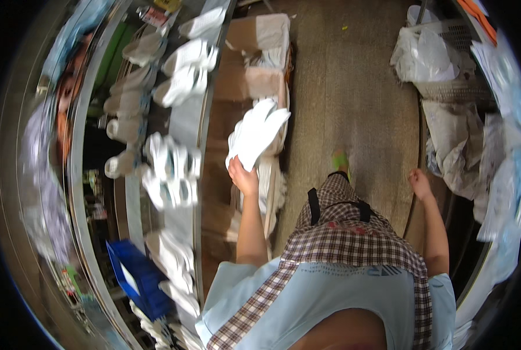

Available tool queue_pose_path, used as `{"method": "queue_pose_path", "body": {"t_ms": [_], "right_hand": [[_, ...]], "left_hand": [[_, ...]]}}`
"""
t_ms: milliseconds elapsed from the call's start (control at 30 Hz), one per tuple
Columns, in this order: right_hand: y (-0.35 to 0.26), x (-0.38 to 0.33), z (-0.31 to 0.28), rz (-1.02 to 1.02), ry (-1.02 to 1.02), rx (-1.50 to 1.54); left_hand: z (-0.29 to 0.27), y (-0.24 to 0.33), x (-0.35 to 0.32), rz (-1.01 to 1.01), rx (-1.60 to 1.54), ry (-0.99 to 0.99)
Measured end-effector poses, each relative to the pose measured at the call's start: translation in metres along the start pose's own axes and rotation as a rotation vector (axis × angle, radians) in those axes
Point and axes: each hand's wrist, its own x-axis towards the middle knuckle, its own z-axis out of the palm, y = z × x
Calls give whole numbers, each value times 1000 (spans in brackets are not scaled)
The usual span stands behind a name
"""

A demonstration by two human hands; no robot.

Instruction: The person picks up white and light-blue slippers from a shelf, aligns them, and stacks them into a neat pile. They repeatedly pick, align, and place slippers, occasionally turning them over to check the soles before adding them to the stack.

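Observation:
My left hand point(244, 177) is closed on the lower end of a bundle of white shoe-shaped pieces point(256, 131). Their rounded ends fan out away from me, and glare hides their detail. The bundle hangs over the side of a row of lined bins point(286, 87), next to the shelf on the left. Beside my body on the right, my right hand point(420, 184) hangs with its fingers curled in. I see nothing in it.
Several white shoes point(184, 86) stand in rows on a metal shelf point(186, 125) at my left. A blue bin point(141, 280) sits near its lower end. At right are a basket point(450, 90) and plastic-wrapped bundles point(455, 143). A brown floor point(353, 87) runs between.

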Motion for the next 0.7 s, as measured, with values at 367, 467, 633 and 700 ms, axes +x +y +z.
{"method": "queue_pose_path", "body": {"t_ms": [367, 467, 633, 700], "right_hand": [[-88, 172, -32, 499, -269, -107], [-114, 239, -41, 534, -321, -230], [-152, 386, -68, 508, -410, -314], [-154, 439, -71, 453, -298, -62]], "left_hand": [[154, 116, 270, 111, 18, -55], [199, 130, 329, 73, 74, -66], [294, 130, 421, -120, 164, -166], [330, 111, 454, -193, 125, -221]]}}
